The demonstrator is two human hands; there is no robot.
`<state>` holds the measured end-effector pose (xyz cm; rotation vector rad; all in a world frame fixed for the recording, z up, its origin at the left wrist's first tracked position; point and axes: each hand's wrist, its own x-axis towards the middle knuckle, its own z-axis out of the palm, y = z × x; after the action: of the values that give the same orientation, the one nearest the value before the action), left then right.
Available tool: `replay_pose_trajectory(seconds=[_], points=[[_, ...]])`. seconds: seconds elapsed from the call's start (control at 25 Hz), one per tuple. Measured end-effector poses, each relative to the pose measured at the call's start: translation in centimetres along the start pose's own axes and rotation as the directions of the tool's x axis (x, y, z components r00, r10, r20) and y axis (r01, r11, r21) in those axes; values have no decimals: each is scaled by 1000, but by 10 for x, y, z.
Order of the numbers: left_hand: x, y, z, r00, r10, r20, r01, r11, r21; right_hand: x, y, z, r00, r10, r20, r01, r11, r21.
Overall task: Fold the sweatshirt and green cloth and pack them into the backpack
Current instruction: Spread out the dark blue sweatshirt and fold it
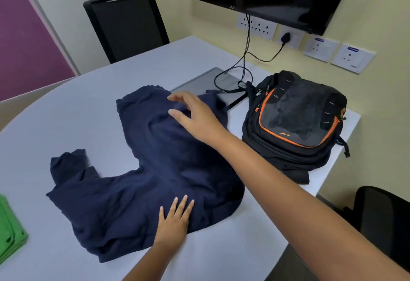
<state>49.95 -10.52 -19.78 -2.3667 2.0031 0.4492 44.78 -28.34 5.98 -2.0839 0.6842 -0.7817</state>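
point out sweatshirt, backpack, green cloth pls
sweatshirt (142, 181): head view, flat middle of the navy body.
backpack (295, 114): head view, grey front panel inside the orange trim.
green cloth (10, 232): head view, folded stack at the left edge.

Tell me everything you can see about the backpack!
The backpack is black with a grey front panel edged in orange, a small orange logo and short white stitches. It looks like woven fabric with dangling black straps. It lies on its back, front up, at the right edge of the white table, below the wall sockets. It looks closed. Neither hand touches it; the navy sweatshirt lies beside it.
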Motion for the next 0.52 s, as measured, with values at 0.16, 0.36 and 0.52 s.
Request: replay_pose_trajectory(seconds=[0.16, 0.36, 0.52], points=[[-12, -12, 18, 999, -30, 31, 28, 998, 63, -21, 39, -27, 972, 212, -103, -194, 967, 165], [-16, -15, 8, 985, -83, 150, 73, 994, 76, -74, 134, -46, 792, 599, -120, -600, 800, 35], [-17, -8, 0, 995, -28, 95, 31, 999, -38, -106, 155, -13, 713, 695, 95, -686, 719, -111]])
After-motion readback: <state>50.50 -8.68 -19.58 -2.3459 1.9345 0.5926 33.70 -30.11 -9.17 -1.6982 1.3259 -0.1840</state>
